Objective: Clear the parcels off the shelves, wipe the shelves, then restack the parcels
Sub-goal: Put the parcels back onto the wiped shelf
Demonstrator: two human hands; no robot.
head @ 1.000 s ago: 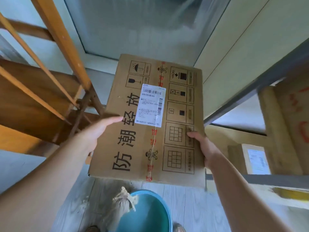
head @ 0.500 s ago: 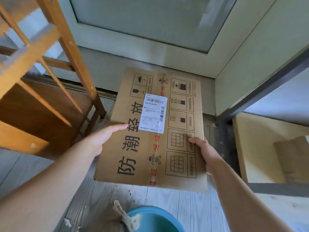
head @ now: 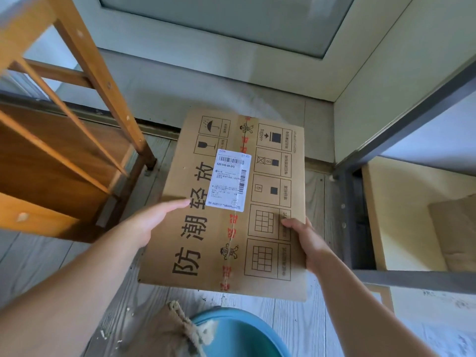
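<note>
Left fingers [head: 177,204] straight and pressed together, lying flat on top of the box. Left hand [head: 150,222] at 9 o'clock on the box edge, thumb not seen. Right fingers [head: 289,222] curled over the 3 o'clock edge, thumb on top, pinching the side. Right hand [head: 309,243] wrapped round that edge.

Cardboard box [head: 231,202] held in the air, flat side up, over the grey floor [head: 296,328], between the wooden frame [head: 85,55] at 9 o'clock and the metal shelf [head: 401,99] at 3 o'clock. White label [head: 230,180] stuck near the middle.

Looks stiff and flat, likely not too heavy, since two hands at the sides carry it. Glass and umbrella pictures printed on top: probably breakable inside, and best kept dry. Smooth card could slip, so best held at both side edges, fingers under. Careful with the blue bucket [head: 244,336] and rag [head: 175,328] at 6 o'clock, close below. Another parcel [head: 456,233] on the low shelf at 3 o'clock.
</note>
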